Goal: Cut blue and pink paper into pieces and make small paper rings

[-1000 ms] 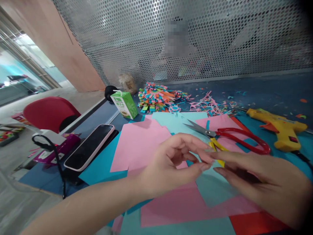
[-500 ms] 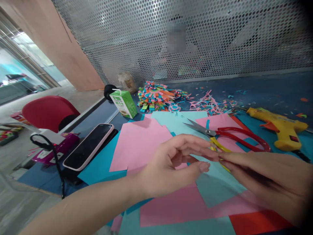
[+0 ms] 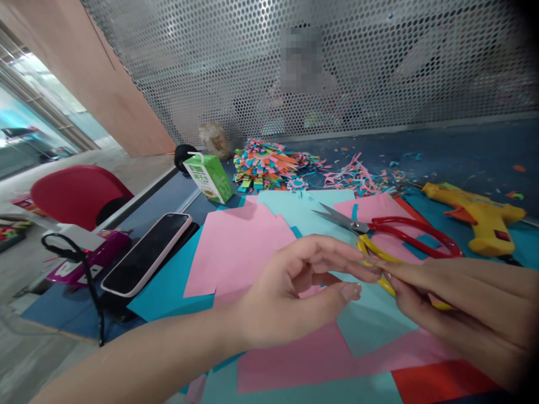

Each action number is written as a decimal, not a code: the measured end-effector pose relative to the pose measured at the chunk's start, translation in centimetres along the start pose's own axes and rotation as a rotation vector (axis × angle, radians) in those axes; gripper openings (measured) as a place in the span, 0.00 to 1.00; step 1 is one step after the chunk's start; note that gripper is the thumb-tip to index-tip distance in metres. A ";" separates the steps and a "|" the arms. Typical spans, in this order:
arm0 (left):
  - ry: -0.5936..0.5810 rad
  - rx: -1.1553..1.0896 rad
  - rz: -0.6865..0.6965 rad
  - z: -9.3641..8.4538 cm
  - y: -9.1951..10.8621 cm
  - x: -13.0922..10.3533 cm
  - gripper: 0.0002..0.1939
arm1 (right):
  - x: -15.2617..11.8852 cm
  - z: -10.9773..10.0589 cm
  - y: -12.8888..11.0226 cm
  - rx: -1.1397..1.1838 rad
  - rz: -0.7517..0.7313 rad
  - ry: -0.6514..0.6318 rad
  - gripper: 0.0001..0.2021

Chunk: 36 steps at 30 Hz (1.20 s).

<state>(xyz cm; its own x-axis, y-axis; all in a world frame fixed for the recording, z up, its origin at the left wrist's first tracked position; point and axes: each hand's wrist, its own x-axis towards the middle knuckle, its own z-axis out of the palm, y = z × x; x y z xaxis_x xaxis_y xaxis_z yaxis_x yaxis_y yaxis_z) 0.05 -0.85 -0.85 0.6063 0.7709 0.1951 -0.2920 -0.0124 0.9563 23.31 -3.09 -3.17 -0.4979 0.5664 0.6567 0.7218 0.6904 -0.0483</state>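
Note:
My left hand (image 3: 295, 297) hovers over the papers with its fingers curved and the thumb apart from them. Its fingertips meet those of my right hand (image 3: 458, 303), whose thumb and forefinger are pinched at my left fingertips. Whatever the pinch may hold is too small or hidden to make out. Behind and under the right hand lie red-handled scissors (image 3: 446, 238), their blades pointing left. A yellow curved handle (image 3: 387, 285) shows beneath the fingers, partly covered by them. Pink paper (image 3: 240, 241) and pale blue paper (image 3: 373, 314) lie layered below both hands.
A yellow glue gun (image 3: 475, 213) lies at the right. Fringed paper flowers (image 3: 261, 165) and paper shreds (image 3: 353, 177) are heaped at the back, near a green drink carton (image 3: 210, 177). A phone (image 3: 147, 255) rests at left. Behind perforated metal (image 3: 210, 67) sits another person.
The view has shifted slightly, moving the table items a little left. My right pinch has drawn slightly back from the left fingertips, and more of the yellow handle shows.

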 end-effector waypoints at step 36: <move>-0.149 0.253 0.079 -0.3 0.5 -0.2 0.07 | -0.8 0.4 0.7 -0.083 -0.072 -0.024 0.12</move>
<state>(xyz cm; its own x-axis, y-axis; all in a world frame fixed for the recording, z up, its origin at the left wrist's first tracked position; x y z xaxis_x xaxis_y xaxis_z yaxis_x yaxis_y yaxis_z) -0.43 -0.84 -0.43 0.6963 0.6596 0.2830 -0.1603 -0.2414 0.9571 24.02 -2.86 -4.01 -0.5602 0.5280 0.6382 0.7206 0.6907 0.0611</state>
